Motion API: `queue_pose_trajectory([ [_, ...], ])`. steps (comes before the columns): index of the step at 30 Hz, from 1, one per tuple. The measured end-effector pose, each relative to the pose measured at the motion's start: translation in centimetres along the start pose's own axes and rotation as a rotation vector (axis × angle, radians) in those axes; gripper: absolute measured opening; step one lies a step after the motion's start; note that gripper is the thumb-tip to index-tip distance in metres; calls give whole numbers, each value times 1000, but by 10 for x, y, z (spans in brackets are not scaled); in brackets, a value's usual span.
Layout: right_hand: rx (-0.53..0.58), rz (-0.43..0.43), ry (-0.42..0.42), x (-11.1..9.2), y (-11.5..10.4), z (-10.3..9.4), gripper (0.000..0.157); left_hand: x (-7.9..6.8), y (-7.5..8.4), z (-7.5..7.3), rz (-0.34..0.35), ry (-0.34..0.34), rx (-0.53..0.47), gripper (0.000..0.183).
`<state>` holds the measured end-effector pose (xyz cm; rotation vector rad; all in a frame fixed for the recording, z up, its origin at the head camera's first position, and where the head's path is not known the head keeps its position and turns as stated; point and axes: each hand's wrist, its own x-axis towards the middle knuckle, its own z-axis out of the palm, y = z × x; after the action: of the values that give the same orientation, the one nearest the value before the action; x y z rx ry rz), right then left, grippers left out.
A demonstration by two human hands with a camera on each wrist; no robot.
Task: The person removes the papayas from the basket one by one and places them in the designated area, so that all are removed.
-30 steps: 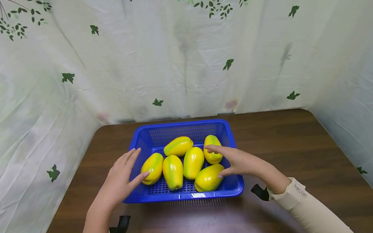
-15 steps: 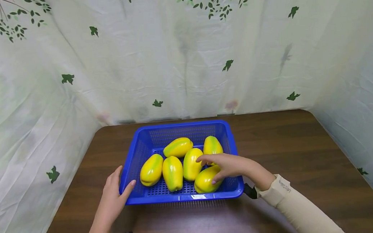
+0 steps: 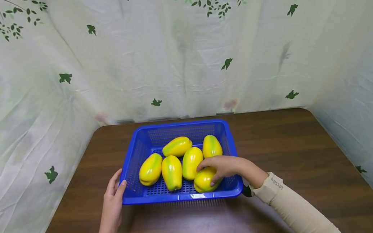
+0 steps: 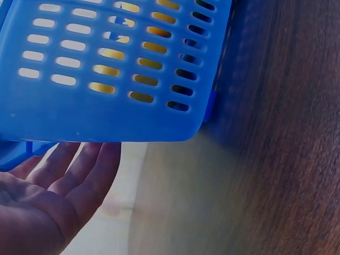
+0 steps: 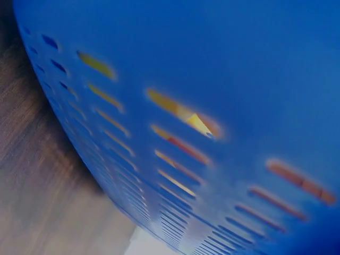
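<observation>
A blue plastic basket (image 3: 182, 197) with slotted walls holds several glossy yellow papayas with green streaks. At its left rim, my left hand (image 3: 111, 199) grips the basket, thumb at the rim and fingers along the outer side; the left wrist view has those fingers (image 4: 87, 178) up against the basket wall (image 4: 79, 119). My right hand (image 3: 224, 166) reaches over the right side and holds the front-right papaya (image 3: 203, 181), thumb on its near side and fingers over its top. In the right wrist view the basket wall (image 5: 239, 64) hides most of that hand.
Inside the basket, other papayas (image 3: 172, 172) lie to the left of the held one, and another (image 3: 212, 146) lies behind it. Below is a brown wooden table (image 3: 282, 142). A pale curtain (image 3: 182, 59) printed with leaves and birds surrounds it.
My left hand has moved down and left from over the papayas to the basket's left rim. The right hand has moved left and closed around the front-right papaya.
</observation>
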<state>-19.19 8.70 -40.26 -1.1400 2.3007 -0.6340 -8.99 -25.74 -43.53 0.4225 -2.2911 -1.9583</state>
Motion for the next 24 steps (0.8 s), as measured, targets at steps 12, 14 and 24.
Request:
queue_pose_trajectory([
  [12,-12,-32,39,-1,2,1,45,1,-1,1,-18,5,-23,50],
  [14,-4,-42,48,-2,1,1,45,1,-1,1,-20,7,-25,50],
  [24,53,-87,92,-9,0,-4,45,1,-2,1,-16,7,-45,50],
])
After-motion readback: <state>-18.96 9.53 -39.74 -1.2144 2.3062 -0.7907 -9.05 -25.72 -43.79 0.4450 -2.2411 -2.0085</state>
